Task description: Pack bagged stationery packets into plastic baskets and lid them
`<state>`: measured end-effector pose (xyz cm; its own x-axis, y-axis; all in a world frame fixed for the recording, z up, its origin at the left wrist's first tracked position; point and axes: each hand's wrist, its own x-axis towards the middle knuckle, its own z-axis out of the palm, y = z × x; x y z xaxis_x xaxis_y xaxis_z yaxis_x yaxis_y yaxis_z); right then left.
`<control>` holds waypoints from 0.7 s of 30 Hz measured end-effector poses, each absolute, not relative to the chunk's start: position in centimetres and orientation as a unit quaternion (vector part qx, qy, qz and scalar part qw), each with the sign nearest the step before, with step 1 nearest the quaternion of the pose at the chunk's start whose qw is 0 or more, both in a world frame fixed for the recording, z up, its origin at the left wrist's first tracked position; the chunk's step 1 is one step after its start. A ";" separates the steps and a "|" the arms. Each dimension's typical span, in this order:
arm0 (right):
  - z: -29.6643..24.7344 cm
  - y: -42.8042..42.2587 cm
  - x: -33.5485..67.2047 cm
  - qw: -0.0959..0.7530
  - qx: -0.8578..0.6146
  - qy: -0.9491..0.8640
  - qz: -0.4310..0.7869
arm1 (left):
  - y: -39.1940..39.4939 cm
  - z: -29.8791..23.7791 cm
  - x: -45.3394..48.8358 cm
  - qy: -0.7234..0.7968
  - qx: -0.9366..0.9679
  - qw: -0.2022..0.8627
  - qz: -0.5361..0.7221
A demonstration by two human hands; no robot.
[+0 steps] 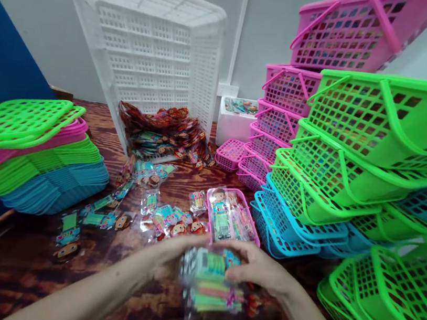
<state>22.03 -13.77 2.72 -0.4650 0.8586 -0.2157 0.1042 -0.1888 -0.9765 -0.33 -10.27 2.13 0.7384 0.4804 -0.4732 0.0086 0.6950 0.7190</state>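
Note:
A stack of small clear plastic packets [209, 281], with green, yellow and pink strips inside, is held in front of me, blurred by motion. My right hand [261, 270] grips the stack from the right, its thumb on the front packet. My left hand [179, 248] is closed at the stack's upper left edge, its fingertips partly hidden. Just beyond my hands sits a small pink basket [254, 224] with similar packets lying in it. Loose packets [171, 220] with cartoon figures are scattered over the dark wood-grain table [109, 278] to the left.
A large white crate [206, 58] lies tipped on its side, packets spilling from it. Nested green, pink and blue baskets [53, 169] stand at left. Filled pink baskets [278, 121] and green baskets [342, 146] are stacked high at right. A white box [234, 126] stands behind.

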 end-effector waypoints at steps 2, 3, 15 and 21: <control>2.5 -13.4 21.7 0.395 -0.452 -0.465 0.651 | -8.7 2.8 -0.8 0.294 0.304 0.891 0.167; 2.3 -13.1 21.5 0.446 -0.463 -0.416 0.643 | -8.0 3.2 -0.7 0.271 0.287 0.899 0.188; 0.3 -9.2 20.4 0.191 -0.790 -0.582 -0.013 | -3.8 -0.7 6.8 0.457 0.522 0.587 0.416; 0.6 -9.4 20.3 0.134 -0.771 -0.615 -0.096 | -3.3 -1.1 6.3 0.524 0.579 0.437 0.447</control>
<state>20.31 -9.45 0.58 0.2248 0.9229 0.3125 0.9743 -0.2074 -0.0885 6.25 -3.34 -1.06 0.0520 0.9969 0.0599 0.2160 -0.0698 0.9739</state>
